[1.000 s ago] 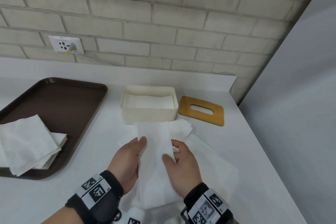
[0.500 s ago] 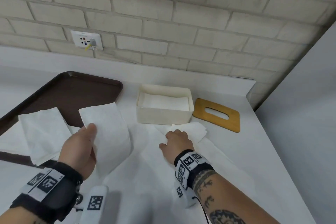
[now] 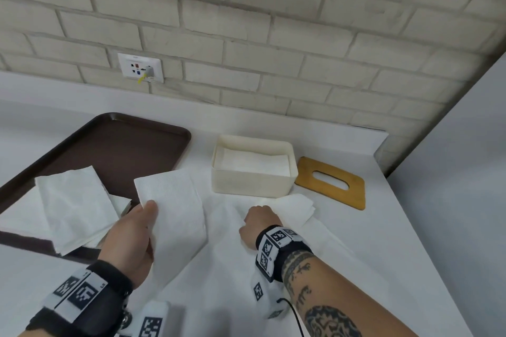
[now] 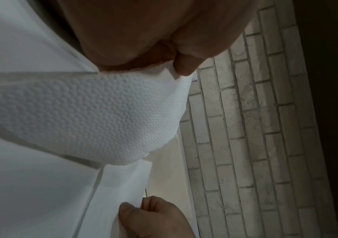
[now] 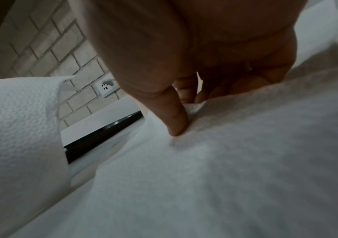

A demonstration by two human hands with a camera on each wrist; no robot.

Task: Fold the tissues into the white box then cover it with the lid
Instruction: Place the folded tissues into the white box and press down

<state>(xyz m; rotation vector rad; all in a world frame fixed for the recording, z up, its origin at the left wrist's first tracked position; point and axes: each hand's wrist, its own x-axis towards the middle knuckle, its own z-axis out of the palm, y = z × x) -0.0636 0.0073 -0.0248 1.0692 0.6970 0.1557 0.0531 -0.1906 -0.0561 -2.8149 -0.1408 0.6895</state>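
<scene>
My left hand (image 3: 149, 209) pinches a folded white tissue (image 3: 175, 208) and holds it above the table, left of the white box (image 3: 253, 186). The left wrist view shows the thumb and fingers of that hand (image 4: 176, 64) closed on the tissue's edge (image 4: 102, 116). The box is uncovered, with flat tissues (image 3: 254, 163) inside. Just in front of the box, my right hand (image 3: 256, 216) has its fingers curled on a tissue lying on the table (image 3: 293, 208). In the right wrist view the thumb (image 5: 176, 122) presses that tissue (image 5: 225, 161) and the fingers curl at its edge. The wooden lid (image 3: 332, 186) lies flat to the right of the box.
A brown tray (image 3: 109, 150) sits at the left with a pile of tissues (image 3: 71, 208) on it. More tissue sheets (image 3: 232, 260) are spread on the white table below my hands. A brick wall with a socket (image 3: 141, 67) stands behind. The table ends at the right.
My left hand has carried the folded tissue to the left, away from the middle. My right hand let go of it and reached forward onto the tissues in front of the box.
</scene>
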